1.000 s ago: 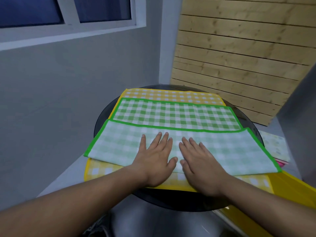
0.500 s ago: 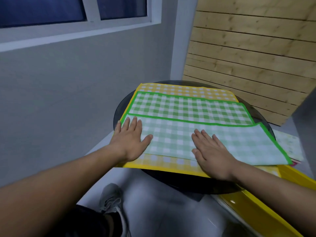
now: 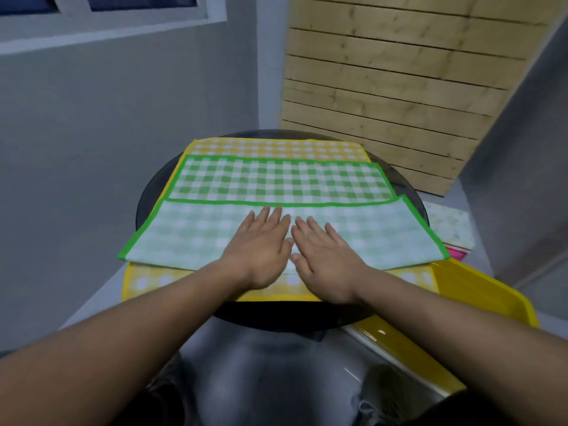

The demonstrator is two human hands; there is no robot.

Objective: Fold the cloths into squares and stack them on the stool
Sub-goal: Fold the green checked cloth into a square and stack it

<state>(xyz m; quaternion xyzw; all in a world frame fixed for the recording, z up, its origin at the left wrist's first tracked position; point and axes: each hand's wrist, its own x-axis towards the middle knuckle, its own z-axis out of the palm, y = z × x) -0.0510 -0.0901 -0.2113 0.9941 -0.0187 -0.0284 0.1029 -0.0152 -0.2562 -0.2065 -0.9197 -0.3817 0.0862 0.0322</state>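
A green checked cloth [image 3: 282, 182] lies on a round dark stool [image 3: 147, 198], its near part folded over so the pale underside [image 3: 190, 238] faces up. Under it a yellow checked cloth [image 3: 276, 147] is spread flat. My left hand [image 3: 259, 244] and my right hand [image 3: 325, 250] rest flat, side by side, palms down on the middle of the folded flap, fingers spread and pointing away from me. Neither hand grips anything.
A yellow plastic bin [image 3: 479, 290] stands at the right of the stool. Behind it lie a pale patterned cloth [image 3: 448, 222] and something pink [image 3: 456, 253]. A wooden slatted panel [image 3: 393, 87] leans at the back right; a grey wall [image 3: 107, 133] is to the left.
My left hand slid out to the flap's left edge and has come back to the middle beside my right hand. The camera view shifted with it.
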